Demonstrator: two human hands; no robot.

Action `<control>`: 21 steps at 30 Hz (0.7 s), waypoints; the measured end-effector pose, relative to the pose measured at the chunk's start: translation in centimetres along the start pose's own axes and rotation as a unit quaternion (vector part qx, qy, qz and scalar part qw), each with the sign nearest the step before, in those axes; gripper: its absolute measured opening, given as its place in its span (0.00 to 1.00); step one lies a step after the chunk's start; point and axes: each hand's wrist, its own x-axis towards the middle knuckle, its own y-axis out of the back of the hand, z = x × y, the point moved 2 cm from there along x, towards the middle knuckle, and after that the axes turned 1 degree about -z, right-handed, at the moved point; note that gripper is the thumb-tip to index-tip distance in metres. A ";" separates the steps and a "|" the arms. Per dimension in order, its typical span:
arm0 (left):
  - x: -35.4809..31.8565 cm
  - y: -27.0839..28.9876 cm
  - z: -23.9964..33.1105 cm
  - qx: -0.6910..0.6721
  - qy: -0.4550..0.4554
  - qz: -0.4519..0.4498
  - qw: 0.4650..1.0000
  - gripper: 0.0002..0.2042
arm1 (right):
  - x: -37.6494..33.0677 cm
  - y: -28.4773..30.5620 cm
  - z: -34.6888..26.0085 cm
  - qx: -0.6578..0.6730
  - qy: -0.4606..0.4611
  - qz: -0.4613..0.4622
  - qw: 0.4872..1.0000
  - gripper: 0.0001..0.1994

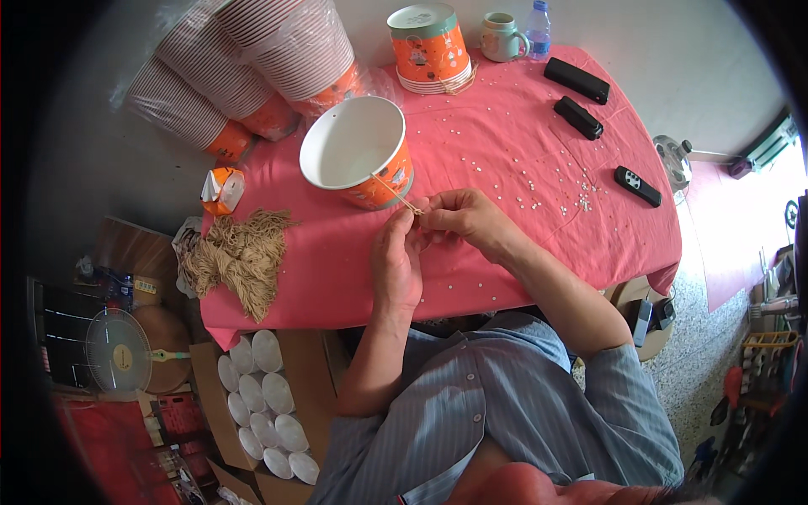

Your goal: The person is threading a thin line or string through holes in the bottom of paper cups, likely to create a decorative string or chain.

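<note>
An orange paper bucket with a white inside (353, 145) stands upright on the table, its mouth tipped toward view. From a hole near its rim runs a beige cord (396, 192), pulled toward me. My left hand (397, 265) pinches the cord's end between thumb and fingers. Beside it, my right hand (467, 220) also has its fingertips closed on the cord, touching the left fingertips. The knot or loop between them is too small to make out. A heap of beige cords (244, 257) lies to the left of my hands.
Stacked paper buckets in plastic (252, 59) lean at the back left. Upturned finished buckets (427, 50), a mug (500, 38) and a water bottle (539, 29) stand behind. Small white discs (539, 189) and black devices (577, 80) lie on the pink tablecloth (471, 282). A tissue pack (223, 190) sits left.
</note>
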 end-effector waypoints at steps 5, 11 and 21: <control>-0.3 -0.2 -0.3 0.025 -0.011 0.012 1.000 0.17 | -0.5 -0.3 -0.6 0.016 -0.016 -0.004 1.000 0.09; -0.1 0.3 -0.9 0.056 -0.006 0.011 0.998 0.16 | -0.5 0.3 -0.1 0.007 -0.038 -0.001 0.999 0.09; 0.0 -0.8 -0.1 0.037 -0.015 0.014 0.999 0.15 | -1.0 0.6 -0.1 -0.004 -0.066 -0.006 0.998 0.08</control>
